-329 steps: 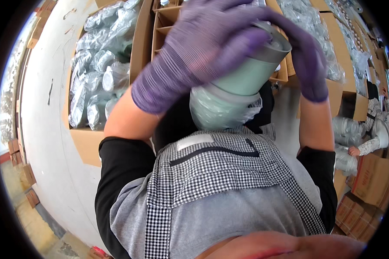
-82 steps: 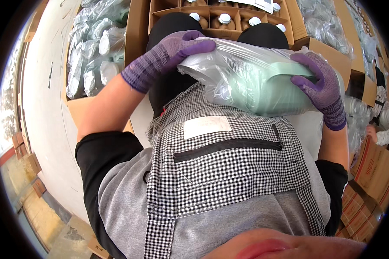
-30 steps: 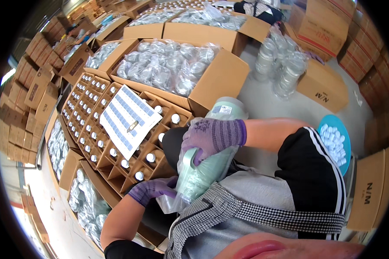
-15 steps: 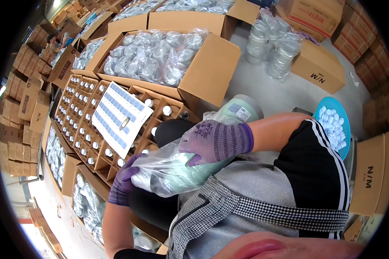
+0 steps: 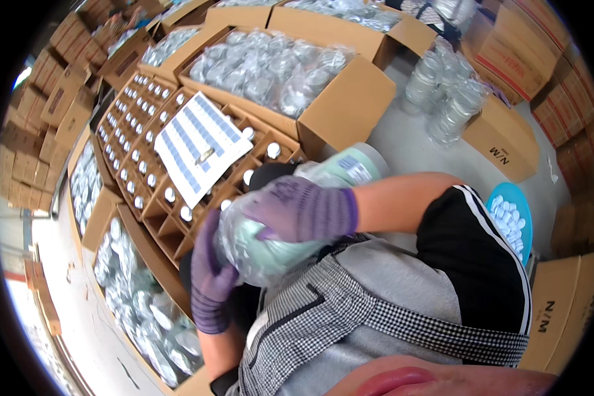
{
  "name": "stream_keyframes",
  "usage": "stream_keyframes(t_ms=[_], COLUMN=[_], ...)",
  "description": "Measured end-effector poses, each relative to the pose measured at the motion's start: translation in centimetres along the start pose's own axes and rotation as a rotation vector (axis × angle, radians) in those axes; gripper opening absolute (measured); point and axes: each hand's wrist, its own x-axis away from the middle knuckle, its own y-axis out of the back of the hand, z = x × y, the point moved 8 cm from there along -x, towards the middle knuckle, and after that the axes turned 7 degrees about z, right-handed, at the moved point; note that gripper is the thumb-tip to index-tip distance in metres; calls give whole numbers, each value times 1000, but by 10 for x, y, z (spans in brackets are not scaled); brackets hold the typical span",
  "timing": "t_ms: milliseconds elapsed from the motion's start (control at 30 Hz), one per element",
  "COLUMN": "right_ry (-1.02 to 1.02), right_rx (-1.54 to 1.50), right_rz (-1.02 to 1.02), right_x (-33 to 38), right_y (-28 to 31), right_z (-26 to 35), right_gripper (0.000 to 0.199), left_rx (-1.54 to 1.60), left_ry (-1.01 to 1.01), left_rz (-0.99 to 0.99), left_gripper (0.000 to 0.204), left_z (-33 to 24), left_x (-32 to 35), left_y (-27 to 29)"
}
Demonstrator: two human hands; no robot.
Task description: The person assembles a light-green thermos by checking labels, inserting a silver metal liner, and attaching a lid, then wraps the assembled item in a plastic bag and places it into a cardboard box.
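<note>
A pale green rounded object in a clear plastic bag (image 5: 264,257) lies across my lap; its kind is unclear. My right hand (image 5: 303,211), in a purple glove, grips it from above with fingers bent over the film. At its left end my left hand (image 5: 211,280), gloved alike, is upright with thumb and fingers apart, its fingers against the film. Behind my right wrist is a pale green cylinder (image 5: 373,158) with a white label, partly wrapped. Just ahead stands a divided carton (image 5: 162,228) of white-capped bottles with a printed sheet (image 5: 198,148) on top.
Open cartons of bagged clear pieces stand ahead (image 5: 346,109) and at the left (image 5: 148,270). A blue basin (image 5: 523,228) of white caps sits at the right. Bagged stacks (image 5: 452,115) stand on the floor beside a closed carton (image 5: 501,138). More cartons line both sides.
My left hand has gone from pinching the gathered bag end to spreading beside it. The film is now rounded over that end. My right hand has shifted left, and the view has tilted.
</note>
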Motion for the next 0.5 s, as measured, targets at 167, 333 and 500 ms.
stream_keyframes(t_ms=[167,333,500], right_ry=[237,308,-288], right_rx=[-67,-78,-1008], right_rz=[-11,-301,-316], right_x=[-47,33,133], right_y=[-17,93,-29], right_z=[40,-13,-219], right_gripper=[43,58,48], left_rx=[-209,89,342], left_ry=[317,180,171], left_rz=[-115,-390,-330], left_gripper=[39,39,43], left_z=[66,118,127], left_x=[22,79,75], left_y=[21,35,33])
